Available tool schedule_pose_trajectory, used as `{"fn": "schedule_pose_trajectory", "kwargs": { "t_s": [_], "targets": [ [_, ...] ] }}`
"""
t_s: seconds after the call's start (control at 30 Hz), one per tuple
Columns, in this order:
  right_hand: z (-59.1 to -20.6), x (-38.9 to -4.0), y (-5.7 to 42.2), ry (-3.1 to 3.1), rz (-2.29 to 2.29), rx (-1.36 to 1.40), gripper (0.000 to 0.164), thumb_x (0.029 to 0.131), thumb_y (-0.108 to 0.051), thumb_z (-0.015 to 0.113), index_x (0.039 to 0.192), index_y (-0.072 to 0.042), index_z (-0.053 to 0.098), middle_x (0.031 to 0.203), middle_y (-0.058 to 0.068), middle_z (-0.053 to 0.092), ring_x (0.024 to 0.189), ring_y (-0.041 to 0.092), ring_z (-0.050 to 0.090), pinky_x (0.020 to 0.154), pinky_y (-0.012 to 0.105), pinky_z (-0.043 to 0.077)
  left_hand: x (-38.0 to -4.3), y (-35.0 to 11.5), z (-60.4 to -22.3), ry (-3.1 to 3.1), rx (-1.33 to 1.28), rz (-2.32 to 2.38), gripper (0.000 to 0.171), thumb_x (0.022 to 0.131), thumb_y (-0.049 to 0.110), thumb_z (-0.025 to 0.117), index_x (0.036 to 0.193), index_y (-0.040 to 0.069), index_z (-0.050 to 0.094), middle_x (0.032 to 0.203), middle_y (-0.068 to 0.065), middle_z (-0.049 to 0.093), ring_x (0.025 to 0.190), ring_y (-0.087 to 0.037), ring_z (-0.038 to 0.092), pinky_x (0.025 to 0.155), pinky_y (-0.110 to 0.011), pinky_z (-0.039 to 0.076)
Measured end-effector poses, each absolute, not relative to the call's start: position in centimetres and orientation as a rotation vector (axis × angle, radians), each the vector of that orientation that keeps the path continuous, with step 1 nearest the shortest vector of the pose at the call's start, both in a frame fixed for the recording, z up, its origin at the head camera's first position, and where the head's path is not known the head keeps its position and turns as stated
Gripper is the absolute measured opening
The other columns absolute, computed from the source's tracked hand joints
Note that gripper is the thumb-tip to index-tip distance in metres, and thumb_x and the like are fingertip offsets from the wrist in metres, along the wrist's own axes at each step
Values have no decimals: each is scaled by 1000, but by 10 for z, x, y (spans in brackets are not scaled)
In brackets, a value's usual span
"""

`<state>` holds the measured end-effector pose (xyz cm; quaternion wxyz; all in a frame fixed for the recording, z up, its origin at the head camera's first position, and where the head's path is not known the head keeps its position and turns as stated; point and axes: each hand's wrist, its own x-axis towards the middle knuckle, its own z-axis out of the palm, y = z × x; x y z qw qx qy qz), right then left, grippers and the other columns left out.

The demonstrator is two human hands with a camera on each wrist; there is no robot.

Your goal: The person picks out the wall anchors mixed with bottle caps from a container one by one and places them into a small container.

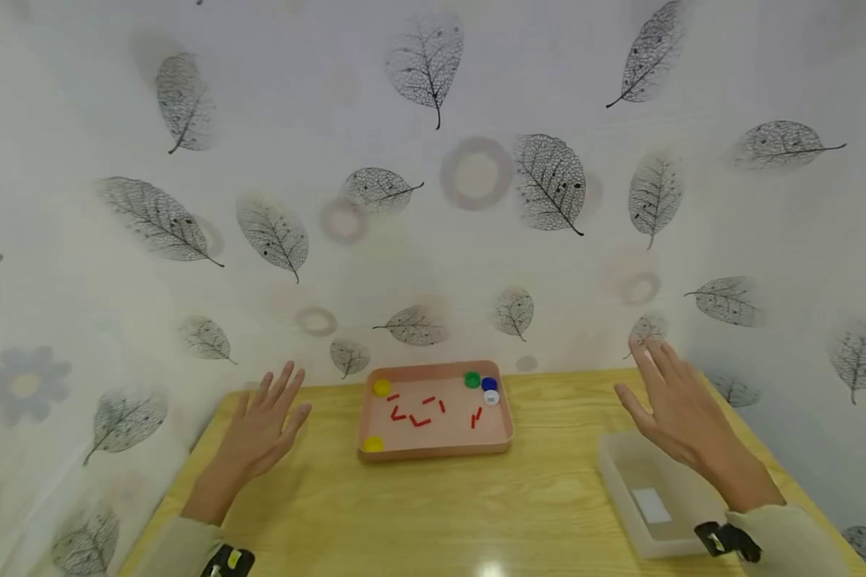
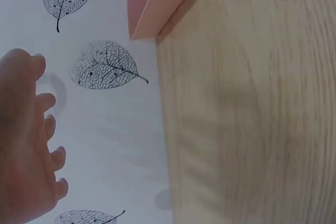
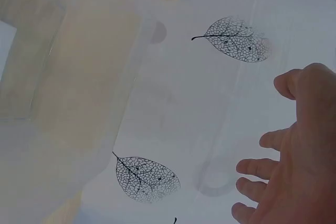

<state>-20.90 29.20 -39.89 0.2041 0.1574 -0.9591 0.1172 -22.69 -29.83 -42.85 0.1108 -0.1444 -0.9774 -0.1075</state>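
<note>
My left hand [image 1: 265,429] hovers over the table's left side, fingers spread and holding nothing. On the other side, my right hand [image 1: 681,409] is raised above a translucent plastic bin [image 1: 621,497], also with nothing in it. Between the hands lies a pink tray [image 1: 433,453], nearer the left one. Several short red sticks [image 1: 420,421] are scattered inside it. Yellow caps [image 1: 381,388] sit in its two left corners. A green cap [image 1: 472,379], a blue cap [image 1: 489,385] and a white cap [image 1: 491,397] cluster at its upper right. Neither hand touches anything.
The wooden table [image 1: 433,513] meets a leaf-patterned curtain [image 1: 433,240] at its back and sides. Inside the bin lies a white rectangular piece [image 1: 651,506]. A corner of the tray also shows at the top of the left wrist view.
</note>
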Motion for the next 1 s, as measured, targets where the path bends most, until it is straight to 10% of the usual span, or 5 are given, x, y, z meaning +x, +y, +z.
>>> {"fn": "schedule_pose_trajectory", "kwargs": {
  "t_s": [1.0],
  "targets": [
    [-412,-160,230,-2682,822,299,68,98,-43,48,153,-20,17,152,15,25,133,43,28,94,64,28,-275,-241,-507,-2864,-655,-502,57,102,31,42,152,11,23,157,-9,16,140,-40,17,103,-69,14]
  ]
}}
